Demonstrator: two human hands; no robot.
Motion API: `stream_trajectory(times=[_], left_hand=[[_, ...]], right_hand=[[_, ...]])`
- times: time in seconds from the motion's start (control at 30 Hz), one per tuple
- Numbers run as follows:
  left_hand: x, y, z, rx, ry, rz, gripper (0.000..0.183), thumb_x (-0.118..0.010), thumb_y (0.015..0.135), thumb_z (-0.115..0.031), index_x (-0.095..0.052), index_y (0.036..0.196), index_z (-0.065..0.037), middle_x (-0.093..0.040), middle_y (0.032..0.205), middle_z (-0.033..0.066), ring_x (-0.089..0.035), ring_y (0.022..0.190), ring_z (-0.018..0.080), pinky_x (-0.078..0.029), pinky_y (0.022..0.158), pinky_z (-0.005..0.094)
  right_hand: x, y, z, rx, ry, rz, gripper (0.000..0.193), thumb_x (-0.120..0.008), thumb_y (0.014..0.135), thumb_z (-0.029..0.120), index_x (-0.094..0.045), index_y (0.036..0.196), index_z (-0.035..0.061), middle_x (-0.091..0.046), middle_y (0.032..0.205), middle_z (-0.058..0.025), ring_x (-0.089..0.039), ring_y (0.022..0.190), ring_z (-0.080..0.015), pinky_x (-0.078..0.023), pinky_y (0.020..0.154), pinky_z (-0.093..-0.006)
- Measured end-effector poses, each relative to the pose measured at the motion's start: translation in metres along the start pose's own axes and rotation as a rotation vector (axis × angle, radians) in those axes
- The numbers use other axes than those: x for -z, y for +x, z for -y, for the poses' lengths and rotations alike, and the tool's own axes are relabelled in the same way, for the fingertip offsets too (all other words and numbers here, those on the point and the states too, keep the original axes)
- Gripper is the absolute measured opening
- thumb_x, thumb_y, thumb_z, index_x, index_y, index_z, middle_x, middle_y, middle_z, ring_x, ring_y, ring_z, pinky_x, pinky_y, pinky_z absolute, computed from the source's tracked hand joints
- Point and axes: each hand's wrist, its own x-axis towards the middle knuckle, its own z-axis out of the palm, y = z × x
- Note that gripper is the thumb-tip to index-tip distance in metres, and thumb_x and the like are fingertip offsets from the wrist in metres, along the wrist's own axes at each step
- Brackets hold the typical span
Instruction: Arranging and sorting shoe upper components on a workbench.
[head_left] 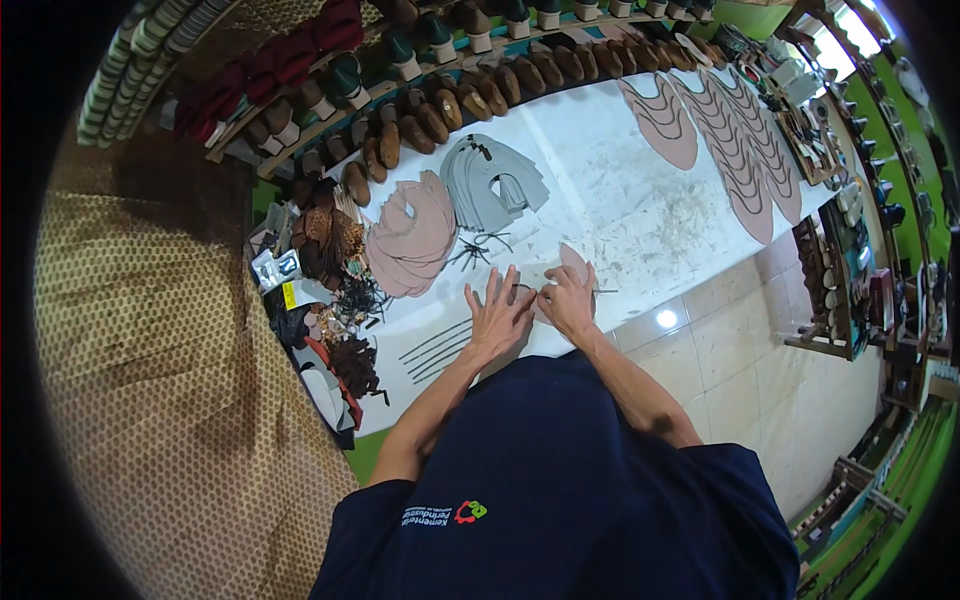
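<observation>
A pink sole-shaped piece (573,258) lies at the table's near edge, partly covered by my hands. My left hand (498,312) rests on its near part with the fingers spread. Close beside it, my right hand (568,306) is closed, fingertips pinched down at the piece's edge. A thin dark strip (606,291) sticks out to the right from under this hand; its other end is hidden. Several more dark strips (435,350) lie side by side left of my left hand. Short dark scraps (482,248) are heaped just beyond it.
Fanned stacks of pink pieces (405,250) and grey pieces (475,185) lie on the white table (590,150). Pink soles with dark curved strips (735,150) overlap at the right. Brown shoe lasts (430,122) line the far edge. Loose scraps (355,370) crowd the left end.
</observation>
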Motion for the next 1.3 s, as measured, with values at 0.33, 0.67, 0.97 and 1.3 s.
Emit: stream_trajectory(times=[0.33, 0.67, 0.97, 1.3], left_hand=[[-0.001, -0.001, -0.001, 0.002, -0.008, -0.021, 0.050, -0.052, 0.105, -0.055, -0.061, 0.149, -0.034, -0.012, 0.179, 0.0115, -0.003, 0.163, 0.0389, -0.002, 0.113, 0.0837], [-0.002, -0.004, -0.004, 0.016, 0.036, 0.050, 0.057, -0.050, 0.105, -0.058, -0.051, 0.158, -0.035, -0.008, 0.179, 0.0126, 0.000, 0.164, 0.0387, 0.001, 0.114, 0.0821], [-0.002, -0.005, -0.002, -0.020, 0.032, 0.005, 0.057, -0.053, 0.104, -0.056, -0.052, 0.157, -0.035, -0.008, 0.179, 0.0128, -0.001, 0.164, 0.0390, 0.000, 0.114, 0.0825], [-0.004, -0.004, 0.001, -0.031, -0.005, 0.001, 0.057, -0.056, 0.104, -0.052, -0.052, 0.157, -0.033, -0.009, 0.179, 0.0136, -0.003, 0.164, 0.0395, -0.001, 0.114, 0.0819]], right_hand=[[0.021, -0.022, -0.017, 0.027, 0.036, -0.055, 0.021, -0.078, 0.088, 0.027, -0.083, 0.105, 0.0142, -0.061, 0.143, -0.0064, -0.047, 0.143, -0.0286, -0.021, 0.121, -0.0665], [0.022, -0.022, -0.018, 0.021, 0.044, -0.057, 0.009, -0.078, 0.086, 0.021, -0.080, 0.091, 0.0143, -0.062, 0.140, -0.0069, -0.047, 0.144, -0.0289, -0.021, 0.120, -0.0671], [0.018, -0.029, -0.018, 0.015, 0.130, 0.016, 0.010, -0.078, 0.083, 0.022, -0.079, 0.087, 0.0123, -0.063, 0.138, -0.0073, -0.047, 0.144, -0.0316, -0.018, 0.121, -0.0691], [0.015, -0.028, -0.017, -0.002, 0.096, 0.018, 0.012, -0.077, 0.084, 0.022, -0.079, 0.087, 0.0100, -0.061, 0.141, -0.0079, -0.043, 0.147, -0.0327, -0.017, 0.122, -0.0684]])
